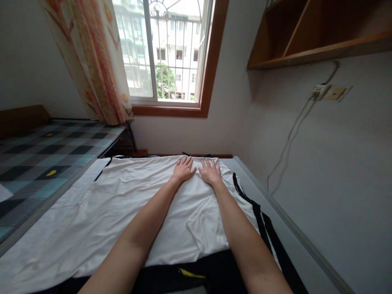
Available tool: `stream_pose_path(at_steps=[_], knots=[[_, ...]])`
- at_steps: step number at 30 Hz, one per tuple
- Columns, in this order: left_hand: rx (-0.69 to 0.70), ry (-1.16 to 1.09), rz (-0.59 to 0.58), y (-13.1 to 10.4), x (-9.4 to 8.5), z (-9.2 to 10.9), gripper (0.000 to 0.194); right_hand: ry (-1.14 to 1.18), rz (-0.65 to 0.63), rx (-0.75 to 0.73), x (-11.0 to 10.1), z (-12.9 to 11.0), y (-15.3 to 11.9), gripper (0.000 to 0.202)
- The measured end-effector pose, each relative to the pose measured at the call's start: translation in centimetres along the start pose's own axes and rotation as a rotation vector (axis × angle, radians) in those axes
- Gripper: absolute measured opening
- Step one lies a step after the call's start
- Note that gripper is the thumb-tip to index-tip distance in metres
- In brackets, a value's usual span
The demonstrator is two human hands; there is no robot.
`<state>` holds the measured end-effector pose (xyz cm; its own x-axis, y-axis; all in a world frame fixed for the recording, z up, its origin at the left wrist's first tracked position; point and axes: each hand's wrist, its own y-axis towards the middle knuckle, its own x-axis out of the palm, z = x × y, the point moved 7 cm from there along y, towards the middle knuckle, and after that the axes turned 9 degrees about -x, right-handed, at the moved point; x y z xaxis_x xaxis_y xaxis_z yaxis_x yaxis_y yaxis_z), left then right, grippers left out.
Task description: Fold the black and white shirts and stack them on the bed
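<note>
A white garment with black edging (122, 212) lies spread across the table, with wrinkles running over it. My left hand (184, 169) rests flat near its far edge, fingers stretched out. Close beside it, my right hand (210, 171) lies palm down on the same cloth with its fingers spread. Neither hand grips anything. Black fabric (220, 261) with a small yellow mark shows along the near side. At the right, a black trim strip (241, 194) borders the white cloth.
The table's grey edge (294, 232) runs along the right wall. At left stands a bed with a checked cover (70, 143). A patterned curtain (101, 61) hangs by the barred window (174, 57). A wooden shelf (321, 49) and a socket with cables (321, 92) are on the right wall.
</note>
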<state>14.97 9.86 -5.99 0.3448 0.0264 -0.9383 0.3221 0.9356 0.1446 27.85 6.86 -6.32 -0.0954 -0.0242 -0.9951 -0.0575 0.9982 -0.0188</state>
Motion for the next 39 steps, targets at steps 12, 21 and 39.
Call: stream_pose_path(at_steps=[12, 21, 39], knots=[[0.181, -0.168, -0.045, -6.4, -3.7, -2.5, 0.065, 0.025, 0.072, -0.005, -0.3, -0.1, -0.3, 0.063], [0.061, -0.061, 0.037, -16.9, -12.9, -14.5, 0.048, 0.133, 0.256, -0.02, -1.6, 0.1, -0.7, 0.061], [-0.41, -0.323, -0.396, -34.8, -17.4, -26.5, 0.042, 0.317, -0.143, -0.562, -5.3, 1.1, -14.9, 0.026]])
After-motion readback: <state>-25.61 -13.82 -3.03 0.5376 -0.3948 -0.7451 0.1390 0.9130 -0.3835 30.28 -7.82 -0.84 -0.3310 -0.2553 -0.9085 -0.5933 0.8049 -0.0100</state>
